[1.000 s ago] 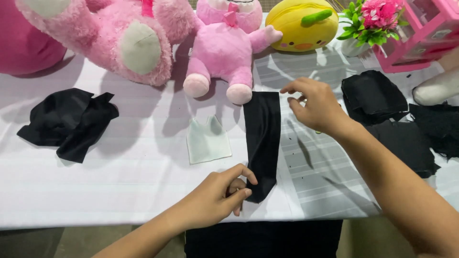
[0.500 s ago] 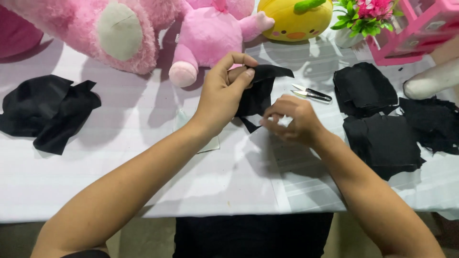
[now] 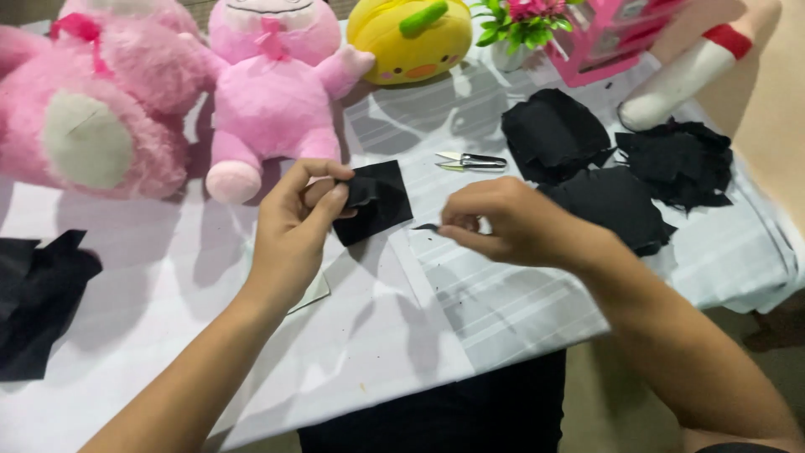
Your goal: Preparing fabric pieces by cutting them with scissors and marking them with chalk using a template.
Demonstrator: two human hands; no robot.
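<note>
My left hand (image 3: pixel 298 222) pinches a folded piece of black fabric (image 3: pixel 377 201) by its left edge, holding it just above the white tablecloth (image 3: pixel 436 319). Just to the right, my right hand (image 3: pixel 503 222) has its fingers closed on a small black tip (image 3: pixel 426 227) that sticks out toward the fabric; whether that tip joins the fabric is unclear. Under my left wrist a pale card (image 3: pixel 312 294) lies partly hidden.
Small thread snips (image 3: pixel 471 161) lie behind my hands. Piles of black fabric pieces (image 3: pixel 616 168) sit at the right, another black cloth (image 3: pixel 38 294) at the far left. Pink plush toys (image 3: pixel 268 92), a yellow plush (image 3: pixel 411 38) and a pink basket (image 3: pixel 612 38) line the back.
The long black strip that lay flat has been lifted and folded into a small square. My hands have drawn slightly apart, and the view has shifted left and closer.
</note>
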